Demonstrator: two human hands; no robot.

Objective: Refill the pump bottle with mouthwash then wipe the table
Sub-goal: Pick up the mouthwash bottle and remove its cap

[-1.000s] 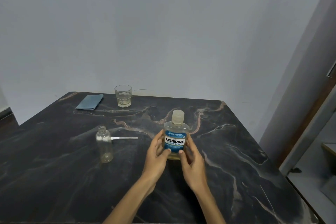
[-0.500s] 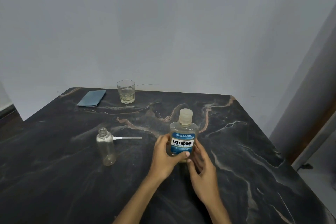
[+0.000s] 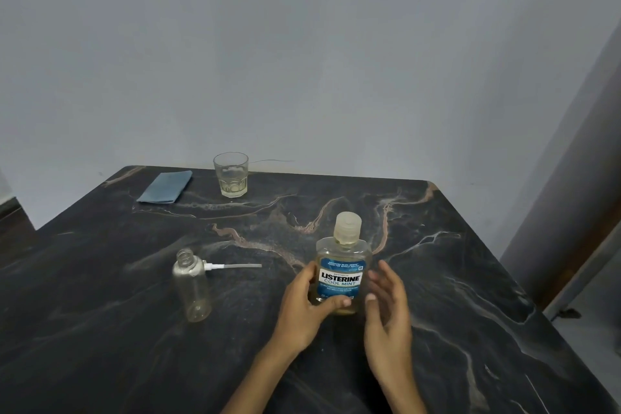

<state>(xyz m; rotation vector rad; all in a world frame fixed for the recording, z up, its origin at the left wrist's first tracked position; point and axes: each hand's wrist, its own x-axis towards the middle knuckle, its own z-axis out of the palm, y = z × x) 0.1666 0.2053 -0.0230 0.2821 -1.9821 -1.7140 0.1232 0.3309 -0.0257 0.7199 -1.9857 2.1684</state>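
1. Head view: dark marble table (image 3: 100, 329) against a grey wall (image 3: 302, 44).
2. Mouthwash bottle (image 3: 341, 276) stands upright on the table, cap (image 3: 348, 227) on, blue label facing the camera, pale liquid low inside.
3. Left hand (image 3: 304, 307) grips the mouthwash bottle from its left side, thumb across the bottom front, fingers wrapped behind.
4. Right hand (image 3: 386, 306) sits just right of the bottle, fingers loosely spread, holding nothing; can't tell if a fingertip touches the bottle's side.
5. Pump bottle (image 3: 192, 286), clear and looking empty, stands upright to the left, well apart from the hands, neck open.
6. Pump head (image 3: 232, 266) with its thin tube lies flat on the table just behind and right of the pump bottle.
7. Glass (image 3: 231, 174) with a little pale liquid stands near the far edge.
8. Folded blue cloth (image 3: 165, 186) lies flat just left of the glass.
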